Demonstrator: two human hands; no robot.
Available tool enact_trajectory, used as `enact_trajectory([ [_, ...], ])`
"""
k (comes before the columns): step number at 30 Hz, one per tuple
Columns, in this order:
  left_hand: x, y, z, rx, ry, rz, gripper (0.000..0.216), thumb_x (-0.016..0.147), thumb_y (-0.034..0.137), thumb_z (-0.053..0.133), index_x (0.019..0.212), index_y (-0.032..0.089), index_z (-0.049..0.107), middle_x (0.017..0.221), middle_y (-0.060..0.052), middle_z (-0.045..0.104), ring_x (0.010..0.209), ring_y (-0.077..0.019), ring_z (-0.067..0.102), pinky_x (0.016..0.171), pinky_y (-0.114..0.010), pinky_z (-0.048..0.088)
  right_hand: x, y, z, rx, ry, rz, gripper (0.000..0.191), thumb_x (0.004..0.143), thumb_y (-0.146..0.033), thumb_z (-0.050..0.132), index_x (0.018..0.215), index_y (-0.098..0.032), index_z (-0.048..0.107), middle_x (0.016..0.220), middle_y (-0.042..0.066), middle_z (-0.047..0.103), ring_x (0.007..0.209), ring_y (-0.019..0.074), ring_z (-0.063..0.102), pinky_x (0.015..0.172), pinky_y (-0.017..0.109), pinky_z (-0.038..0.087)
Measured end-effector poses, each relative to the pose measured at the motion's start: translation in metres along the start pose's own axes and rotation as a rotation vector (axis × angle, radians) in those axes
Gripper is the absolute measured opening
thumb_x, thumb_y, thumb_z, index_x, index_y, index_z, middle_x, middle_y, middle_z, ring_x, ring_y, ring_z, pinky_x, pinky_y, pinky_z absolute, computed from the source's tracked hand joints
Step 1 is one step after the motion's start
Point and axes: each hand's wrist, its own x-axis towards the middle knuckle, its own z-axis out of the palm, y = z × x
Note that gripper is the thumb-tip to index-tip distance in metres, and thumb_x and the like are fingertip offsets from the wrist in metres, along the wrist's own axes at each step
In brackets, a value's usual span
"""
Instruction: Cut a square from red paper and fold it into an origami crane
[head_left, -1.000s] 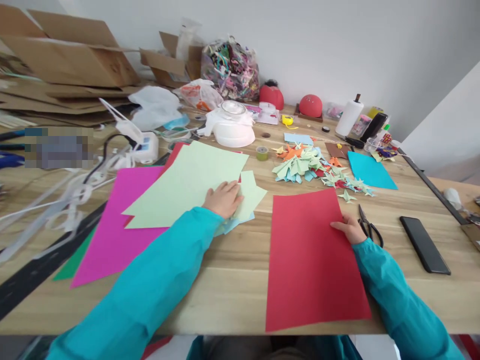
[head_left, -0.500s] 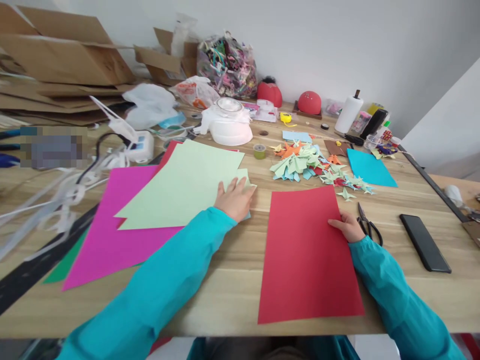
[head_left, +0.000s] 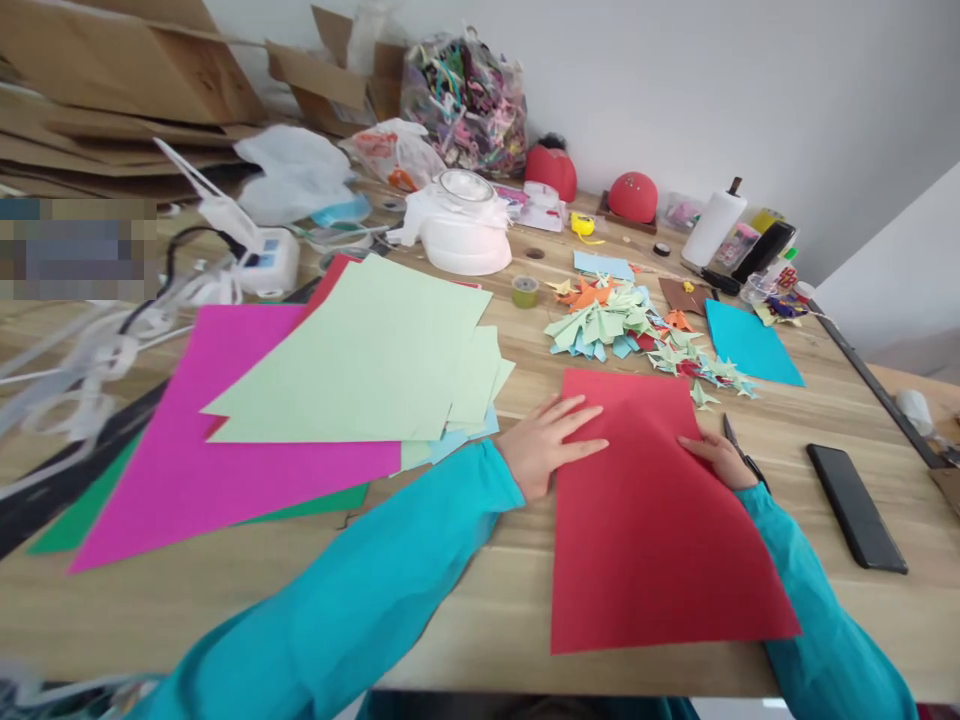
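While the big red sheet (head_left: pixel 645 540) is held near the front of the wooden table (head_left: pixel 480 610), the step in hand looks to be a simple one: the paper seems to be getting held and set in place by 2 hands. For the next move, a soft and even touch is probably called for — thin paper like this could be creased where it is bent up. By the right hand (head_left: pixel 724 460), the right edge of the sheet is pinched, with the thumb laid on top; most of the other fingers are hidden, so how they are bent cannot be told. Near that thumb the paper is pushed up into a bump, and its lower right corner is laid over the blue-green right sleeve (head_left: pixel 825 600). By the left hand (head_left: pixel 551 445), nothing is gripped: its fingers are spread wide, palm down, across the upper left edge of the red sheet — whether it is pressed by them cannot be told. The left sleeve (head_left: pixel 352 590) is stretched up and across from the lower left. To the left, pale green sheets (head_left: pixel 360 360) are piled partly over a pink sheet (head_left: pixel 247 490). Just beside the right hand, scissors (head_left: pixel 741 450) are partly hidden.
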Motion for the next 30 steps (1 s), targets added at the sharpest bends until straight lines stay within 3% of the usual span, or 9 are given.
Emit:
enact_trajectory([
  [4,-0.001,0.001,-0.002,0.04,0.005,0.031,0.072,0.063,0.014,0.064,0.132,0.025,0.045,0.147,-0.016,0.028,0.136,-0.0362,0.019,0.104,-0.06,0.022,-0.002,0.001,0.003,0.021,-0.036,0.003,0.034,0.062,-0.03,0.074,0.093,-0.018,0.066,0.089,0.006,0.074,0.082,0.0269,0.07,0.07,0.035,0.059],
  [7,-0.002,0.001,0.004,0.074,0.076,0.093,0.053,0.071,0.025,0.063,0.123,0.022,0.054,0.142,-0.016,0.038,0.136,-0.0337,0.021,0.106,-0.06,0.018,-0.001,0.005,0.002,-0.028,-0.062,-0.033,0.041,0.061,-0.031,0.075,0.099,-0.019,0.065,0.097,0.007,0.072,0.089,0.0283,0.068,0.073,0.038,0.058],
  [10,-0.004,-0.004,0.019,0.102,0.125,0.118,0.027,0.081,0.024,0.053,0.107,0.022,0.063,0.126,-0.011,0.057,0.129,-0.028,0.036,0.107,-0.057,0.018,0.002,0.012,0.001,-0.098,-0.039,-0.139,0.052,0.059,-0.035,0.078,0.106,-0.021,0.062,0.098,0.006,0.072,0.088,0.0285,0.068,0.074,0.04,0.058],
  [12,-0.004,-0.009,0.029,0.095,0.134,0.106,0.027,0.085,0.019,0.044,0.105,0.023,0.063,0.11,-0.008,0.066,0.113,-0.0223,0.052,0.107,-0.054,0.022,0.003,0.017,0.001,-0.143,0.011,-0.194,0.063,0.061,-0.037,0.077,0.118,-0.026,0.054,0.093,0.004,0.073,0.082,0.0275,0.069,0.069,0.041,0.058],
  [14,-0.004,-0.014,0.036,0.078,0.131,0.092,0.028,0.086,0.021,0.042,0.104,0.021,0.063,0.103,-0.007,0.069,0.105,-0.0215,0.057,0.104,-0.051,0.029,0.005,0.021,0.0,-0.171,0.053,-0.274,0.07,0.063,-0.04,0.076,0.125,-0.028,0.047,0.09,0.004,0.073,0.079,0.0266,0.069,0.067,0.041,0.058],
  [17,-0.003,-0.017,0.036,0.039,0.107,0.092,0.031,0.083,0.029,0.045,0.106,0.017,0.062,0.103,-0.01,0.069,0.102,-0.0237,0.058,0.094,-0.045,0.041,0.009,0.024,-0.003,-0.275,0.164,-0.445,0.057,0.061,-0.046,0.075,0.111,-0.023,0.057,0.094,0.007,0.071,0.088,0.0261,0.067,0.075,0.041,0.056],
  [20,-0.003,-0.015,0.028,0.007,0.074,0.097,0.035,0.081,0.032,0.046,0.108,0.016,0.061,0.107,-0.011,0.068,0.105,-0.0244,0.057,0.092,-0.042,0.043,0.014,0.026,-0.008,-0.363,0.277,-0.551,0.05,0.059,-0.047,0.074,0.1,-0.021,0.062,0.099,0.009,0.068,0.09,0.0248,0.065,0.079,0.041,0.054],
  [24,-0.004,-0.013,0.022,0.024,0.051,0.097,0.033,0.082,0.029,0.045,0.107,0.016,0.062,0.108,-0.011,0.067,0.108,-0.0258,0.055,0.095,-0.045,0.041,0.018,0.03,-0.009,-0.43,0.278,-0.549,0.056,0.054,-0.042,0.077,0.103,-0.021,0.061,0.099,0.008,0.068,0.086,0.0233,0.065,0.074,0.039,0.055],
  [30,-0.009,-0.014,0.028,0.008,-0.015,0.1,0.043,0.074,0.039,0.053,0.109,0.016,0.061,0.111,-0.014,0.065,0.112,-0.0308,0.052,0.095,-0.05,0.04,0.017,0.027,-0.003,-0.419,0.296,-0.534,0.045,0.056,-0.04,0.076,0.095,-0.021,0.065,0.09,0.006,0.069,0.08,0.0209,0.063,0.076,0.038,0.053],
])
